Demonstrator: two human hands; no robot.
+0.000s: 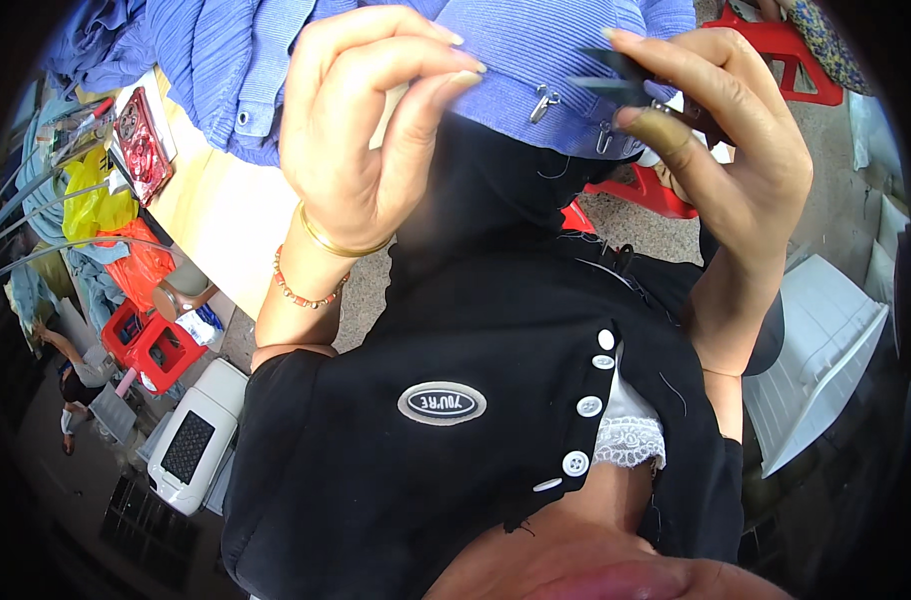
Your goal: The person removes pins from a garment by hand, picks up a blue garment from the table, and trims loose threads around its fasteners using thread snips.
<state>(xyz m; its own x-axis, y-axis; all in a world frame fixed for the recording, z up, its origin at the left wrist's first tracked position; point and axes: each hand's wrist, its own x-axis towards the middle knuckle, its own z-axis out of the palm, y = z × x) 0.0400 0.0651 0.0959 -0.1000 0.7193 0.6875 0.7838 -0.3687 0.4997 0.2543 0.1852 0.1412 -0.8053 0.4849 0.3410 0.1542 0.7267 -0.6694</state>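
My left hand (361,130) is raised over the near side of a blue ribbed garment (531,45), its thumb and fingertips brought together in a pinch. Whatever those fingertips hold, if anything, is too small to make out. In my right hand (741,140) is a pair of thread snips (611,88), blurred, with the dark blades apart and pointing left. A yellowish-brown cover wraps the tip of my right thumb. Below the blades, a metal clasp (545,104) hangs at the garment's lower edge, and a second metal clasp (605,137) sits beside it. The garment lies across my lap.
More blue fabric (211,70) is heaped on a pale wooden table (231,225) at the left. Beyond are a yellow bag (98,195), an orange-red bag (141,262) and a red stool (166,350). A white-grey plastic bin (816,350) stands at right.
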